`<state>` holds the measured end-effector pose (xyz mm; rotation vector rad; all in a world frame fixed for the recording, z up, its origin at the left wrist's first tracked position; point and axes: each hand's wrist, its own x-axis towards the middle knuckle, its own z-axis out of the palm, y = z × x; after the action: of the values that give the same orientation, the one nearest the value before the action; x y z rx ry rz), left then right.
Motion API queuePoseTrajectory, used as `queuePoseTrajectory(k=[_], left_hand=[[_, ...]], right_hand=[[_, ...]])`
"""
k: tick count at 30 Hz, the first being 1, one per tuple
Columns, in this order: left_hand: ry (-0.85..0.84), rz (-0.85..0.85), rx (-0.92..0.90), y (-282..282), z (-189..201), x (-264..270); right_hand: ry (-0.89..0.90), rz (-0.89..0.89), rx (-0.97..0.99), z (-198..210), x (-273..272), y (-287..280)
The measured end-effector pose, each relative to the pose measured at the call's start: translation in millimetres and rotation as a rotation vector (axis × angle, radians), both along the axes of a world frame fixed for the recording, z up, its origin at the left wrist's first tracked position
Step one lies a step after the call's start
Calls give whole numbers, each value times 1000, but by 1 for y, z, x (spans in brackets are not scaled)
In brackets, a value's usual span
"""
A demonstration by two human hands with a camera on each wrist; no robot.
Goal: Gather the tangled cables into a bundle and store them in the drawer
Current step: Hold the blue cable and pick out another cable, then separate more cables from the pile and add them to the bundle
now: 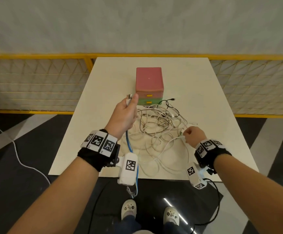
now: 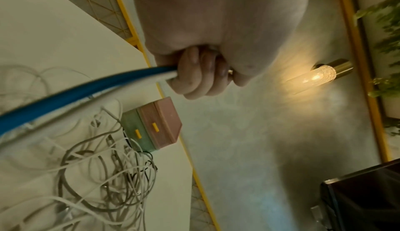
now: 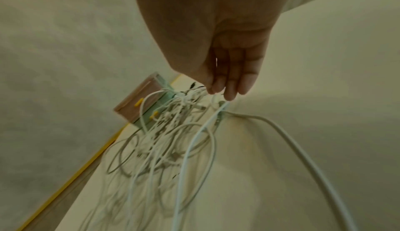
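Your left hand is raised above the table, fist curled round a white cable end with the metal USB plug sticking up past the thumb — the left wrist view shows a blue cable and a white one running out of that fist together. Probably you hold them high to draw them free of the heap.

Your right hand is low, near the right side of the pile, fingers down at a white cable. The head view suggests a pinch on it, but in the right wrist view the fingers look nearly straight, so I cannot tell if it really grasps or just touches.

The tangled cables lie loose across the table's middle toward the near edge, mostly white and grey, with a black one at the back touching the drawer unit. Nothing is bundled yet.

The drawer unit sits toward the far edge, just behind the pile — pink upper drawer and green lower drawer, yellow handles, both closed. Judgement: early stage, sorting ends first; a drawer must be opened before storing.
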<state>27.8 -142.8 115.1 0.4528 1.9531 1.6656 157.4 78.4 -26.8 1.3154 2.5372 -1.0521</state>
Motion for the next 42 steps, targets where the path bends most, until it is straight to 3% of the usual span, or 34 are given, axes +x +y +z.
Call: queuePoseTrajectory(k=[5, 16, 19, 25, 29, 31, 33, 35, 38, 42], left_hand=[[-61, -30, -24, 17, -11, 0], [-85, -50, -41, 29, -15, -3], [-97, -47, -45, 32, -16, -3], [-101, -63, -33, 32, -18, -6], [-85, -63, -15, 30, -15, -9], [-61, -65, -25, 30, -13, -10], [-31, -95, -41, 32, -12, -12], [-48, -158, -18, 37, -12, -12], [-114, -235, 114, 45, -11, -9], [64, -194, 234, 50, -4, -3]], right_hand=[[-48, -123, 28, -12, -14, 8], [-63, -357, -202, -26, -30, 9], [-32, -343, -289, -22, -30, 12], [-25, -381, -276, -15, -26, 11], [210, -508, -77, -1, -15, 15], [461, -534, -23, 11, -12, 15], [725, -465, -98, 31, -13, 14], [880, -315, -187, 56, -17, 13], [878, -44, -127, 95, -25, 7], [951, 70, -301, 123, -33, -10]])
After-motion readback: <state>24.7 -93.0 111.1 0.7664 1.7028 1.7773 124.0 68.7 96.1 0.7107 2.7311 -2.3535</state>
